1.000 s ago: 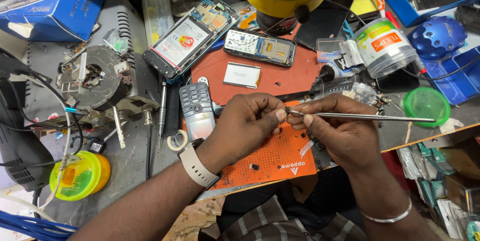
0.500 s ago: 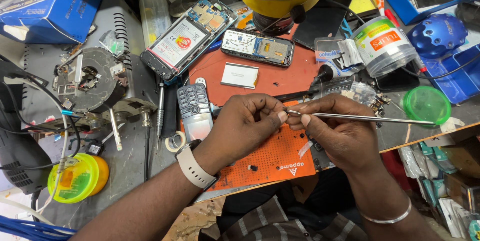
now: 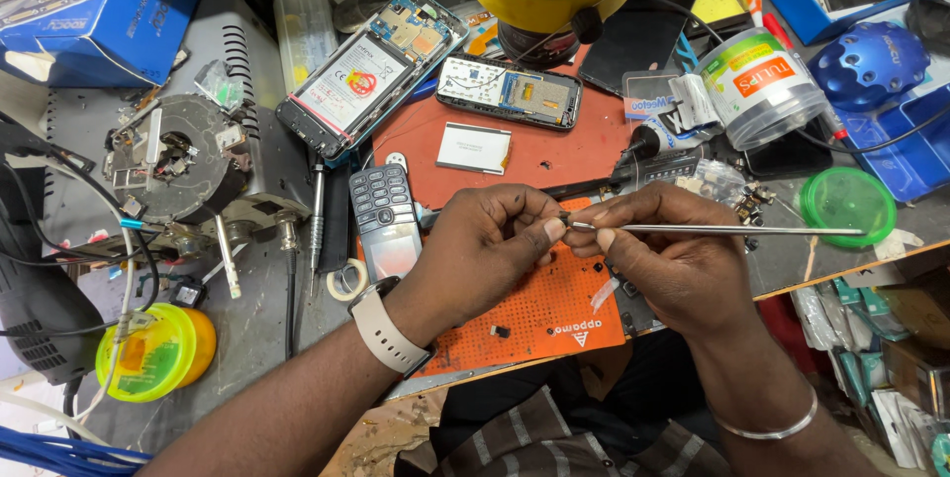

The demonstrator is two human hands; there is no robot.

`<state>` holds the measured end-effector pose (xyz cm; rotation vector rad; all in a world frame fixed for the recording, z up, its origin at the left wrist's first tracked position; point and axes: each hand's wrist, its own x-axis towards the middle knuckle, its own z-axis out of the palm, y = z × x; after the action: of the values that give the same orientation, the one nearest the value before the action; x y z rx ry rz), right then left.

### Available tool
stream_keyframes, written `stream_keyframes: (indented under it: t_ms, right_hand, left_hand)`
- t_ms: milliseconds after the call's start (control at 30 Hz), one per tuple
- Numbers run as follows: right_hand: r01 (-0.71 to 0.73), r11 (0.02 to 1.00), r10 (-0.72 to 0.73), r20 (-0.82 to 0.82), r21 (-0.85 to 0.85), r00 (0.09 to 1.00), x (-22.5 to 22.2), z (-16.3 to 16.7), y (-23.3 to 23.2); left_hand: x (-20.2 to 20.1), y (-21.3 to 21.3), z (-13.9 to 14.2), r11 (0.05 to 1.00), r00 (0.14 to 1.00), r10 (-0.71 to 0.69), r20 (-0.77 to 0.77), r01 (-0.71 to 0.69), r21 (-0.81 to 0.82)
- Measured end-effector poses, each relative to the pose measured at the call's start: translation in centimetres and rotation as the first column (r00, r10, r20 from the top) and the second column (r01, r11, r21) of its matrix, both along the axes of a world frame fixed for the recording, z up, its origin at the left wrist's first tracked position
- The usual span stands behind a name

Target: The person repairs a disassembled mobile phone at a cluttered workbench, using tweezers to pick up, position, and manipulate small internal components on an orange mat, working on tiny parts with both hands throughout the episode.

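Cluttered repair bench (image 3: 257, 338): both hands (image 3: 594, 249) pinch metal tweezers (image 3: 722, 231) over orange mat (image 3: 539, 304).

Thin rod tool (image 3: 722, 231): bright, smooth metal, held at its near end in the grip of the right hand (image 3: 661, 257) and met by the fingertips of the left hand (image 3: 485, 244). Work mat (image 3: 539, 304): matt orange, rubbery, with a dotted texture. Watch strap (image 3: 388, 331): matt pale rubber or plastic. Bangle (image 3: 767, 428): polished metal. Keypad phone (image 3: 383, 212): grey plastic, slightly glossy. Round lid (image 3: 847, 204): translucent green plastic. Bench (image 3: 252, 324): dull grey, scuffed surface.
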<state>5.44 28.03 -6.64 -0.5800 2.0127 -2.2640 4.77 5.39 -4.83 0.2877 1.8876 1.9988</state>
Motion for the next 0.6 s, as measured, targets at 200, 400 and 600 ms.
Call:
stream_keyframes:
  t_ms: [200, 400, 600]
  right_hand:
    - [0.011, 0.998, -0.010, 0.019, -0.070, 1.000, 0.00, -0.24, -0.14]
    - [0.035, 0.998, -0.034, 0.026, -0.050, 0.999, 0.25, -0.46, -0.09]
    - [0.069, 0.997, -0.067, 0.072, -0.032, 0.995, 0.29, -0.59, -0.16]
  left_hand:
    - [-0.08, 0.04, -0.04, 1.000, 1.000, 0.012, 0.004, -0.012, 0.008]
    - [0.01, 0.07, 0.00, 1.000, 0.999, 0.023, -0.025, -0.023, 0.002]
    - [0.04, 0.10, 0.05, 0.999, 0.999, 0.035, -0.035, -0.036, -0.036]
